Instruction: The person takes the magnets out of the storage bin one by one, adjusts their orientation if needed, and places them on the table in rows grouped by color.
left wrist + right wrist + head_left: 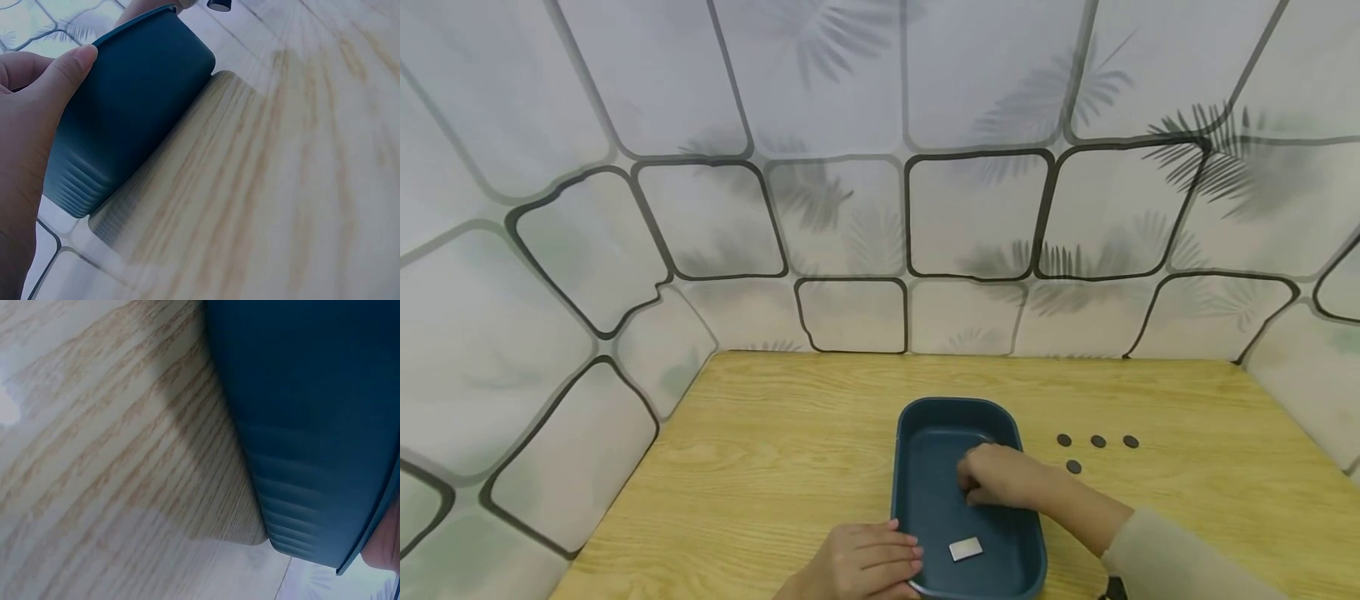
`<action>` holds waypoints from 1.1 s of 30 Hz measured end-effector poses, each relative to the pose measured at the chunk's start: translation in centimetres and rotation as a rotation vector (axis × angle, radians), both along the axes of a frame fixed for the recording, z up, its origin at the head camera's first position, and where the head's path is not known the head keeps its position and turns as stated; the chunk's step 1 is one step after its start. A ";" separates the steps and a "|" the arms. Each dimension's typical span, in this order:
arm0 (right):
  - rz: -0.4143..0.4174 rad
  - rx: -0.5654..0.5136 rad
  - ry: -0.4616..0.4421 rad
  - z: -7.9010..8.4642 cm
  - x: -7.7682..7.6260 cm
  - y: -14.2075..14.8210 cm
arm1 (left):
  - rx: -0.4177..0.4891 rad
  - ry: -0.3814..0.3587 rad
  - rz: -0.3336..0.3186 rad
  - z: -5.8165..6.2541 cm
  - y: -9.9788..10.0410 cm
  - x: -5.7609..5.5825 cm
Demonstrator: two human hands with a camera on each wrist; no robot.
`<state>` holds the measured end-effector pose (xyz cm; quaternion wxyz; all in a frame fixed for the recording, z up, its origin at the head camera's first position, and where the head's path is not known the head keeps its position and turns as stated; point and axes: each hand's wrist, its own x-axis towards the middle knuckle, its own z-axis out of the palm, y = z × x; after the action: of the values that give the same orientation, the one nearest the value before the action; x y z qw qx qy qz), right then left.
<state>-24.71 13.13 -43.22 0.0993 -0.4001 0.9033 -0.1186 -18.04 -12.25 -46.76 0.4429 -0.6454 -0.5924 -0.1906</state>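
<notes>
I note the left hand (874, 562) gripping the tray (928, 483); the right hand (1003, 477) inside it, fingers curled, any hold hidden; block (966, 548) on its floor; I judge pick-up underway, next needing a sure pinch.

Booth: leaf-print walls (842, 217), wood-grain table (775, 433)

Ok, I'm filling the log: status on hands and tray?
Left hand holding tray. Right hand inside it, grip unclear. Pale block at near end. Nothing visibly blocking.
</notes>
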 end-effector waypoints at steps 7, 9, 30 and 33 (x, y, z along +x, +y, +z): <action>0.055 0.036 0.053 -0.1 0.1 -0.5 | 0.003 -0.007 -0.004 -0.2 -0.1 0.0; 0.067 0.015 0.042 -0.1 0.1 -0.5 | 0.004 -0.005 -0.007 -0.2 0.0 0.0; 0.067 -0.154 0.015 0.1 0.3 0.7 | -0.003 0.009 -0.015 0.1 0.0 -0.1; 0.081 -0.172 0.018 0.2 0.4 1.0 | -0.002 0.006 -0.015 0.2 0.1 -0.1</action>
<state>-24.36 14.11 -43.03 0.0611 -0.4443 0.8738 -0.1881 -18.13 -12.20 -46.56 0.4425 -0.6508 -0.5865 -0.1914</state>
